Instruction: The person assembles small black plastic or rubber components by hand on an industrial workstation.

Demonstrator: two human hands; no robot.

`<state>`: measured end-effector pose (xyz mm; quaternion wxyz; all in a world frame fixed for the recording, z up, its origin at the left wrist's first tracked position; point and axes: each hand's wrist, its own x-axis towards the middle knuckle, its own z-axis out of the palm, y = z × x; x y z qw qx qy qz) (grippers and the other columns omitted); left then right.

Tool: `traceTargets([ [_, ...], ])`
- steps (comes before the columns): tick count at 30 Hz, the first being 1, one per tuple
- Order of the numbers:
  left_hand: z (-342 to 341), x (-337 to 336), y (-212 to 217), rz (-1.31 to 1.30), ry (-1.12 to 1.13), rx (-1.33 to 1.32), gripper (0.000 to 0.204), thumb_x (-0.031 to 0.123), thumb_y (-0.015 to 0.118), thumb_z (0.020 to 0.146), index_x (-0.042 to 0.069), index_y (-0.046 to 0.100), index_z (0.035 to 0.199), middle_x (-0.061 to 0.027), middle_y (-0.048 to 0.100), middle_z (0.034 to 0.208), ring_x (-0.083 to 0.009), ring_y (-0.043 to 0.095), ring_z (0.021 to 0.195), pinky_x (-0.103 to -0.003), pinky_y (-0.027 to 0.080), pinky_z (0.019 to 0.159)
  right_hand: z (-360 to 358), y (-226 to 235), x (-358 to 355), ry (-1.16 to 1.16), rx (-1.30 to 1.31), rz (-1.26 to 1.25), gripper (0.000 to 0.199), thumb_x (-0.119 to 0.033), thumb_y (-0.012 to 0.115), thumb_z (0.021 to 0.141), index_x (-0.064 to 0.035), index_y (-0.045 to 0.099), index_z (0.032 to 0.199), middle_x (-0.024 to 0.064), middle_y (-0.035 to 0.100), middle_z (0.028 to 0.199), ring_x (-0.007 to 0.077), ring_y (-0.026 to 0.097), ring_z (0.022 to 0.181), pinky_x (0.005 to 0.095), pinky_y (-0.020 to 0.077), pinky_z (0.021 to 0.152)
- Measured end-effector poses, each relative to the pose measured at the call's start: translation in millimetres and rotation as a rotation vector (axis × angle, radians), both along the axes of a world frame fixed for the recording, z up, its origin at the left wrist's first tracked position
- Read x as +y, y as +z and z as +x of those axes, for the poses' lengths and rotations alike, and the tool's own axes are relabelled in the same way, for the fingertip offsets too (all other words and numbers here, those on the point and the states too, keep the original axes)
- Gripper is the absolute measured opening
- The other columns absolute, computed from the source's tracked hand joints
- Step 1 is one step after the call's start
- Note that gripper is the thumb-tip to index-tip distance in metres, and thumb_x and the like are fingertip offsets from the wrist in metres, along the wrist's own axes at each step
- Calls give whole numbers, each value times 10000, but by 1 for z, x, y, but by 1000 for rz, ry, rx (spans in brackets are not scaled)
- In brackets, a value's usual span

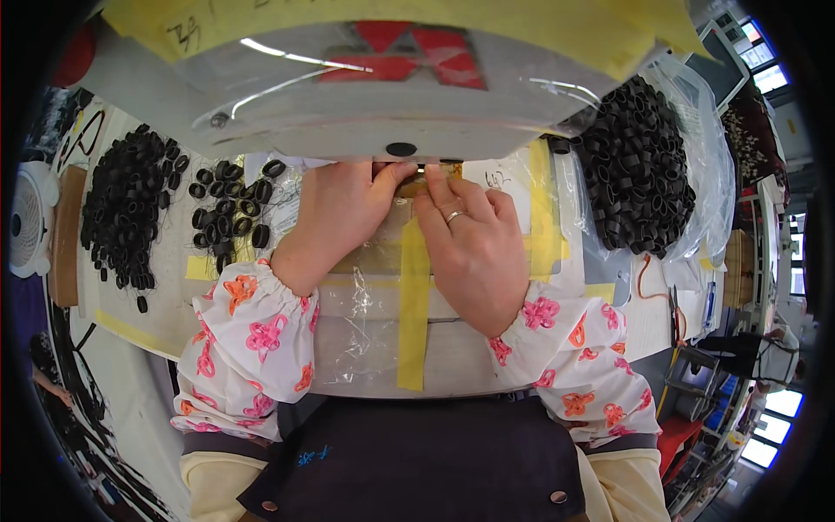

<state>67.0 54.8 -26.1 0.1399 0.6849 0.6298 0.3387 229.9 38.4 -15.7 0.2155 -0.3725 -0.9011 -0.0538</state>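
— What are your hands doing right now?

— Your left hand (344, 209) and right hand (470, 248) meet under the front edge of the grey machine head (365, 96). Fingertips of both pinch a small yellowish piece (419, 184) right at that edge; thumb and forefinger of each hand are closed on it. It is too small to tell what the piece is. There's a ring (455, 216) on your right hand.

— And around them?

— Both hands rest on a work plate covered in clear film (361, 304), with a strip of yellow tape (414, 304) running toward you between your wrists. To your left lies a small scatter of black rings (230, 213), and further left a bigger pile of black rings (126, 209). To your right, a clear bag of black rings (639, 165) sits well apart from your hands. A white fan (30, 217) stands at the far left.
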Motion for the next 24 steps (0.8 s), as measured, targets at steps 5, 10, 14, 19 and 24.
traceTargets([
  [5,1,0,-2,-29,16,-84,168,254,632,817,97,668,865,-53,664,732,-244,630,653,-352,477,569,1,2,-2,-2,-29,-17,304,-52,570,713,12,598,1008,169,593,1151,240,539,1006,366,399,828],
  [10,1,0,1,-72,16,-44,167,256,628,813,102,661,870,-48,662,737,-251,626,656,-355,476,572,1,3,-2,6,-54,-36,306,-42,564,720,16,589,1020,176,582,1163,248,530,1031,377,390,848],
  [14,1,1,1,-72,10,-62,176,256,623,812,97,658,879,-48,661,729,-257,626,659,-356,475,573,1,4,-1,8,-60,-38,316,-36,560,717,25,582,1026,182,577,1168,258,523,1051,382,387,857],
  [19,-2,-2,4,-115,39,-48,180,254,623,811,94,663,884,-56,659,725,-250,624,651,-352,472,572,0,4,-1,25,-12,-50,316,-33,559,706,28,583,1015,182,579,1164,260,523,1054,378,391,856],
  [24,1,-1,-1,-58,41,-53,178,245,629,805,96,668,893,-52,660,722,-236,622,634,-337,470,570,1,2,-1,10,-36,-32,307,-33,556,707,30,583,1007,173,582,1164,257,526,1050,374,395,854],
])
